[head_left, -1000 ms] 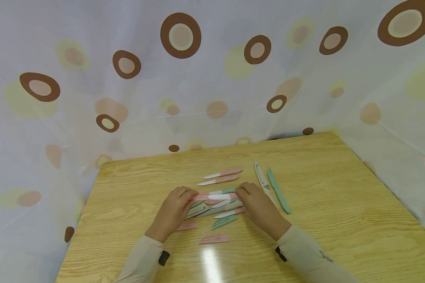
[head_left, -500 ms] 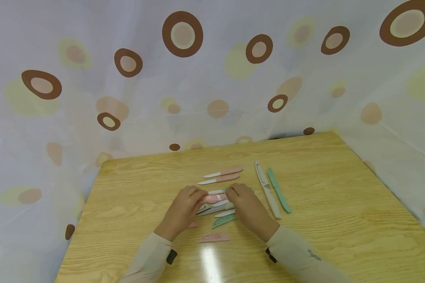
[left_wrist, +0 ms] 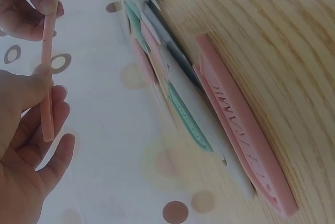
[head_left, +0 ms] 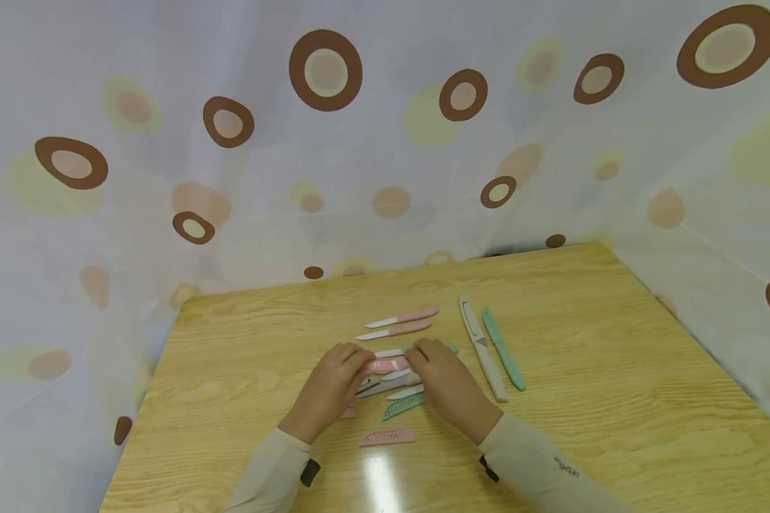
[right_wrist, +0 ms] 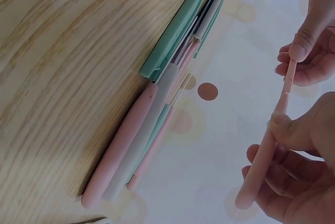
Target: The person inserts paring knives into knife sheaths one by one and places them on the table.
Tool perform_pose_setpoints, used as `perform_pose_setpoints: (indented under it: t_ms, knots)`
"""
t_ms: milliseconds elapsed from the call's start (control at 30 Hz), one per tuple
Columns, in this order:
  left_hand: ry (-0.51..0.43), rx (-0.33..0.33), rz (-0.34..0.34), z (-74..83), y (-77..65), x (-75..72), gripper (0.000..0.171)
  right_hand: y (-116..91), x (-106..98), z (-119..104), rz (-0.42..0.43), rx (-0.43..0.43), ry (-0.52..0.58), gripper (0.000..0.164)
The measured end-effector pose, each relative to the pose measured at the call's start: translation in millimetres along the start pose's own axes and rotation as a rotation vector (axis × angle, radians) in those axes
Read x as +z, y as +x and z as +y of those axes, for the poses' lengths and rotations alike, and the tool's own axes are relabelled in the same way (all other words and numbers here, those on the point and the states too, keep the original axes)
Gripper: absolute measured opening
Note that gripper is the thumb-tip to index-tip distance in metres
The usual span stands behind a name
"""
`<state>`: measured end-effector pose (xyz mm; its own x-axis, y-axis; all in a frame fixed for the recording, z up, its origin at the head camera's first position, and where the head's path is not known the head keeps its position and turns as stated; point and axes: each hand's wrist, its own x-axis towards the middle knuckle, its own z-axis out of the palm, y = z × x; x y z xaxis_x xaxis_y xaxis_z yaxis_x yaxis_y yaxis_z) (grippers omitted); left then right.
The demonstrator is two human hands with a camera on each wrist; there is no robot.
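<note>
Above a pile of knives, both hands hold a pink knife and its sheath end to end. My left hand pinches the pink sheath between thumb and fingers. My right hand grips the pink knife by its handle, thumb along its side. Most of the blade is inside the sheath; a short pale stretch shows between the two parts in the head view. Under the hands lie white-bladed knives, a grey-beige knife and a green sheath. The hands hide part of the pile.
Two pink knives with bare white blades lie beyond the hands. To the right are a sheathed beige knife and a green knife. A loose pink sheath lies nearer the person on the wooden table.
The hands have come closer together. The white blade, bare and over the sheath a second ago, has gone into the pink sheath. Over the last half second the hands barely move.
</note>
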<state>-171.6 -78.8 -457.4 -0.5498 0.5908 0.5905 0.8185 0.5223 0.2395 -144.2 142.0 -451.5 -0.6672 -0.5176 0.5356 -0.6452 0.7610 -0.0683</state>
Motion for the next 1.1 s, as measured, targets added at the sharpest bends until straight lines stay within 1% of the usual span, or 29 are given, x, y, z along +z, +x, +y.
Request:
perform_pose_setpoints:
  t_ms: [167,233,367,400,500,600,667,767,833,900,967,1033,1100]
  knots:
    - [0.003,-0.024,-0.032,0.0,1.5,1.6,0.017,-0.8,1.2,1.9,-0.011,0.029,0.011,0.026]
    - [0.011,-0.050,-0.060,-0.7,2.2,0.3,0.021,-2.0,1.7,3.5,-0.030,0.054,0.019,0.029]
    - [0.051,-0.140,-0.136,-6.1,0.9,-4.2,0.036,-7.9,1.2,12.4,-0.067,0.120,0.023,0.039]
    - [0.065,-0.168,-0.156,-8.4,-0.3,-5.7,0.037,-10.2,0.6,16.5,-0.066,0.141,0.014,0.039]
    - [0.106,-0.243,-0.206,-17.8,-5.6,-8.2,0.037,-17.8,-5.0,32.9,-0.045,0.208,-0.013,0.026]
    - [0.135,-0.304,-0.243,-26.9,-12.2,-9.3,0.033,-27.5,-14.8,53.0,-0.017,0.320,-0.020,0.014]
    - [0.130,-0.338,-0.259,-31.6,-16.2,-9.4,0.030,-34.4,-23.0,66.2,-0.009,0.409,-0.002,0.014]
    - [0.124,-0.379,-0.278,-36.4,-21.5,-8.7,0.028,-44.1,-33.7,84.5,-0.024,0.563,0.027,0.015]
    - [0.117,-0.395,-0.288,-38.7,-24.0,-7.5,0.027,-50.4,-38.9,94.1,-0.062,0.664,0.047,0.017]
    - [0.115,-0.403,-0.296,-40.4,-25.8,-6.0,0.026,-56.1,-40.8,102.4,-0.120,0.760,0.075,0.020]
    - [0.114,-0.404,-0.297,-41.0,-26.4,-4.8,0.025,-60.7,-40.7,108.0,-0.185,0.839,0.115,0.023]
    - [0.107,-0.404,-0.301,-41.0,-26.2,-4.0,0.024,-65.0,-38.5,112.6,-0.245,0.902,0.155,0.025]
    - [0.102,-0.399,-0.307,-40.4,-25.5,-3.3,0.024,-69.3,-34.8,116.7,-0.284,0.945,0.170,0.025]
